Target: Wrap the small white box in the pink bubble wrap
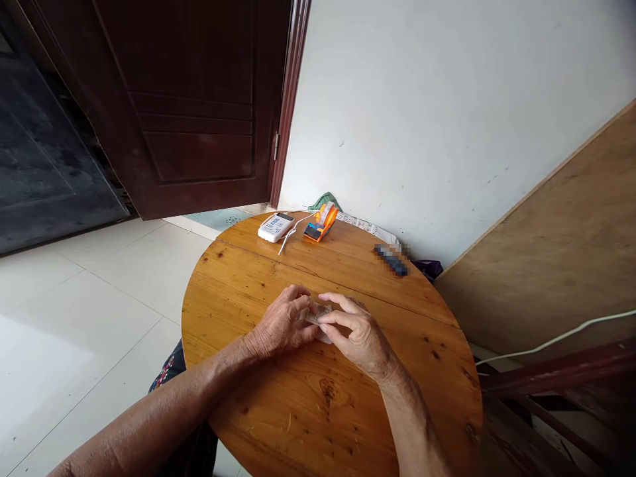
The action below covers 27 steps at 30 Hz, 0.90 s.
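Observation:
Over the middle of the round wooden table (328,424), both of my hands come together on a small clear plastic packet (324,338). Its contents are too small to make out. My left hand (288,320) is closed on the packet's left side, fingers curled over it. From the right, my right hand (356,332) pinches the packet between thumb and index finger. Part of the packet is hidden behind the fingers.
Toward the table's far edge sit a white device with a screen (275,227), a white cable (293,233) and an orange tape dispenser (322,222). A blurred dark object (391,260) lies at the far right. Behind are a wall (422,99) and a dark red door (199,99).

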Tool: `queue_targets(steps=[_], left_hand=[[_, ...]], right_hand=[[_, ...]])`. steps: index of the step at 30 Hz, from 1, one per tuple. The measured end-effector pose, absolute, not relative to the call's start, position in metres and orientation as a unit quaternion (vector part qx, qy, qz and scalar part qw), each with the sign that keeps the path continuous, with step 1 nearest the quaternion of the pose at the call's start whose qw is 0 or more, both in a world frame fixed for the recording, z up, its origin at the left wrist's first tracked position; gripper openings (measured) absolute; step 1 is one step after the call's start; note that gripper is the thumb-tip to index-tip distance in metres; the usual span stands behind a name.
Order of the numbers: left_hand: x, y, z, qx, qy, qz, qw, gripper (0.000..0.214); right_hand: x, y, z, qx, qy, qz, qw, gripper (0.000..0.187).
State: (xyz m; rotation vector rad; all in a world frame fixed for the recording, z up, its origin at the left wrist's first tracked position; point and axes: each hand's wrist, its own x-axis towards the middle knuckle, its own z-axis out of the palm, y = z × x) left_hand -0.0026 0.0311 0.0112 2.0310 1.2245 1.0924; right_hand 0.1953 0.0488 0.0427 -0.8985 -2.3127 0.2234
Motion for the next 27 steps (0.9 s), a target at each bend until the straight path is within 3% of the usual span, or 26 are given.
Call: queue_targets(steps=[21,27], left_hand=[[-0.005,0.033,0.005,0.75,0.433,0.42,0.274,0.023],[-0.004,0.032,0.008,0.752,0.446,0.41,0.261,0.03]], right_hand=[[0.193,0.047,0.046,-0.343,-0.861,0.18,0.33,0.017],[0.206,0.05,0.058,-0.352,-0.822,0.239,0.378,0.016]])
